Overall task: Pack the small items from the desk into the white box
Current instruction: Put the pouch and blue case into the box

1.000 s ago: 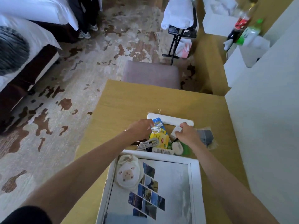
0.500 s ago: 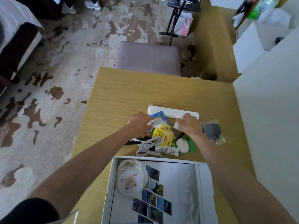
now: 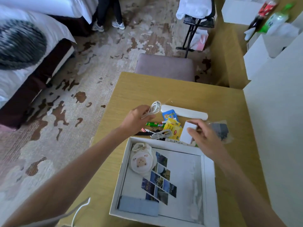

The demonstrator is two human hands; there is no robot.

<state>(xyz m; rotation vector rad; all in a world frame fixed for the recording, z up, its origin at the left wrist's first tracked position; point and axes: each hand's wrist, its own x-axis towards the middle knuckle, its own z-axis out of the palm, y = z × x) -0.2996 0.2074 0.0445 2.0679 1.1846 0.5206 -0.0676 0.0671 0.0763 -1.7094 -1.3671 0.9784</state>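
Observation:
My left hand (image 3: 136,120) is shut on a coiled white cable (image 3: 154,108), lifted above the desk. My right hand (image 3: 205,136) grips a small white block (image 3: 186,133) just beyond the far rim of the white box (image 3: 209,177). Inside the box lie a printed sheet, a round plush pouch (image 3: 141,159) and a blue-grey card (image 3: 137,206). On the wooden desk (image 3: 180,92) remain a long white case (image 3: 188,112), a blue packet (image 3: 168,114), yellow tea bags (image 3: 173,128), a green stick pack (image 3: 155,124), a second grey cable (image 3: 161,134) and a clear bag with a dark object (image 3: 220,130).
A padded stool (image 3: 165,67) stands at the desk's far edge. A white wall (image 3: 275,128) bounds the desk on the right. Beds are on the left, a folding rack with white cloth (image 3: 196,9) farther back, and bottles (image 3: 268,15) on a side counter. A person's shoes are visible near the bed.
My left hand has lifted the coiled white cable off the pile. My right hand has picked up the white block and drawn it back toward the box.

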